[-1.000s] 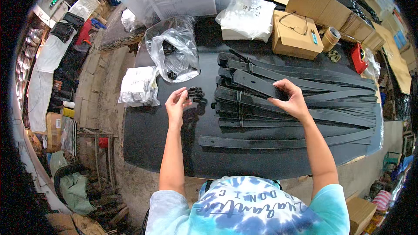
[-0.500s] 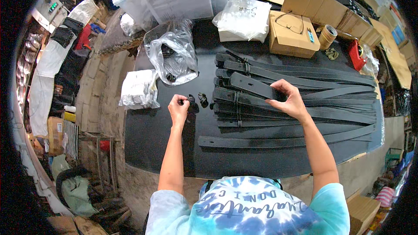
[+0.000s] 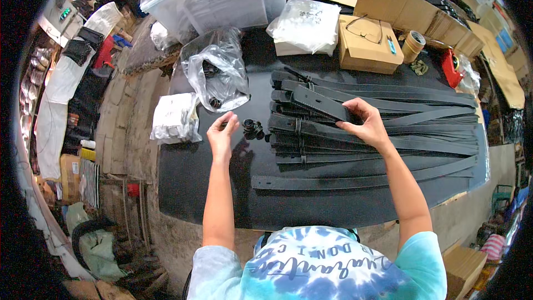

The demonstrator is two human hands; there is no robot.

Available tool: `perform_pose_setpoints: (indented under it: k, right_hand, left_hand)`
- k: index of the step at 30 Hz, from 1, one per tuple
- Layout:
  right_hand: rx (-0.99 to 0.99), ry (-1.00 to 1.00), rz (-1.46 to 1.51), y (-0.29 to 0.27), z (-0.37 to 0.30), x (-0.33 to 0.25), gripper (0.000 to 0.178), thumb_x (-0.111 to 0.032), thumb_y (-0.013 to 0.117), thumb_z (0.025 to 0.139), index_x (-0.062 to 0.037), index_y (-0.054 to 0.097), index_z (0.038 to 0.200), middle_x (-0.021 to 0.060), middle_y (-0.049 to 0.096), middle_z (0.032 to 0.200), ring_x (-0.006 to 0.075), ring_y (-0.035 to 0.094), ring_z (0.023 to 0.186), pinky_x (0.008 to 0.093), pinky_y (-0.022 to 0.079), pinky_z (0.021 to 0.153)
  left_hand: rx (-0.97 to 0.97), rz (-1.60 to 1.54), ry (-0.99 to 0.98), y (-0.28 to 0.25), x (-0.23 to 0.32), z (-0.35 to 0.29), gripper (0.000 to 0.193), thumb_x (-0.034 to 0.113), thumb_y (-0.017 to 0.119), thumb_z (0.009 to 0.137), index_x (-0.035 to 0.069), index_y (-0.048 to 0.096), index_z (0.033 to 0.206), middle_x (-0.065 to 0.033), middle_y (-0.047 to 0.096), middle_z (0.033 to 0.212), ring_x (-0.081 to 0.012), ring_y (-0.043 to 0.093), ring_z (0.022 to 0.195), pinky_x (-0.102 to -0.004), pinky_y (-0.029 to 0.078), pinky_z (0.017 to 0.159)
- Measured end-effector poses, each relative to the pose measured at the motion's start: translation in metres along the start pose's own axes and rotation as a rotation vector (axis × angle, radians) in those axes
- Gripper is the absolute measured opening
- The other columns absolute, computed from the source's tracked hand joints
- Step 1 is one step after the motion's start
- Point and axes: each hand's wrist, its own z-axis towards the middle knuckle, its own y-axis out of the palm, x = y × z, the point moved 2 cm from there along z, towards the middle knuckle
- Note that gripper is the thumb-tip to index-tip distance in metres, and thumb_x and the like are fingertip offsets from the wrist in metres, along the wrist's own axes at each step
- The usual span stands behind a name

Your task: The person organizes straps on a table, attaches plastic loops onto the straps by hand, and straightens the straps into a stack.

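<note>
Plainly black, the held strap (image 3: pixel 322 104) is perhaps edge-stitched.

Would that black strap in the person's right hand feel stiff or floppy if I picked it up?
The black strap probably has some stiffness: its end juts out straight past the right hand. It seems fairly light, since a one-handed pinch holds it. Being flat, it would likely slide rather than roll.

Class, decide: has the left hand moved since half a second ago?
Yes: the left hand has moved forward, up the picture, judged against the white plastic-wrapped packet to its left.
</note>
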Motion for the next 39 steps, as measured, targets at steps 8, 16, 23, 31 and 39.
perform_pose_setpoints:
  k: [8, 16, 23, 31, 39]
  right_hand:
    - [-0.002, -0.020, -0.041, -0.003, -0.002, -0.005, 0.036, -0.010, 0.079, 0.070, -0.0016, 0.060, 0.100, 0.0016, 0.062, 0.093, 0.0076, 0.057, 0.088, 0.0241, 0.046, 0.081]
    - [0.047, -0.066, -0.055, -0.002, -0.004, -0.017, 0.035, -0.008, 0.079, 0.068, -0.0013, 0.060, 0.096, 0.0019, 0.063, 0.086, 0.0079, 0.058, 0.081, 0.0245, 0.047, 0.076]
    - [0.029, -0.046, -0.083, -0.006, 0.006, -0.024, 0.030, -0.004, 0.076, 0.066, -0.0018, 0.057, 0.090, 0.0007, 0.062, 0.083, 0.0059, 0.056, 0.079, 0.0224, 0.046, 0.072]
    - [0.011, 0.017, -0.048, -0.011, 0.008, -0.029, 0.029, 0.000, 0.076, 0.065, -0.0037, 0.056, 0.086, -0.0018, 0.061, 0.084, 0.0043, 0.055, 0.080, 0.0211, 0.045, 0.075]
    - [-0.064, 0.034, -0.129, -0.016, 0.007, -0.035, 0.028, -0.003, 0.076, 0.063, -0.0017, 0.058, 0.084, 0.0009, 0.063, 0.080, 0.0061, 0.057, 0.078, 0.0230, 0.047, 0.073]
  left_hand:
    - [-0.656, -0.337, -0.132, 0.091, 0.068, -0.052, 0.034, 0.007, 0.056, 0.092, -0.001, 0.045, 0.123, -0.0210, 0.048, 0.131, -0.0262, 0.057, 0.111, -0.0327, 0.050, 0.093]
    - [-0.693, -0.411, -0.179, 0.112, 0.054, -0.057, 0.037, 0.014, 0.061, 0.090, 0.002, 0.053, 0.124, -0.0057, 0.060, 0.111, -0.0130, 0.060, 0.099, -0.0297, 0.051, 0.091]
    - [-0.544, -0.434, -0.333, 0.114, 0.040, -0.056, 0.035, 0.018, 0.055, 0.094, 0.004, 0.052, 0.126, -0.0081, 0.060, 0.111, -0.0169, 0.062, 0.096, -0.0282, 0.054, 0.087]
    - [-0.554, -0.453, -0.333, 0.123, 0.043, -0.058, 0.035, 0.021, 0.059, 0.092, 0.004, 0.056, 0.123, -0.0067, 0.063, 0.109, -0.0131, 0.062, 0.093, -0.0256, 0.054, 0.081]
    - [-0.498, -0.224, -0.113, 0.133, 0.040, -0.050, 0.030, 0.009, 0.066, 0.086, 0.002, 0.062, 0.115, -0.0045, 0.066, 0.102, -0.0080, 0.061, 0.084, -0.0232, 0.052, 0.073]
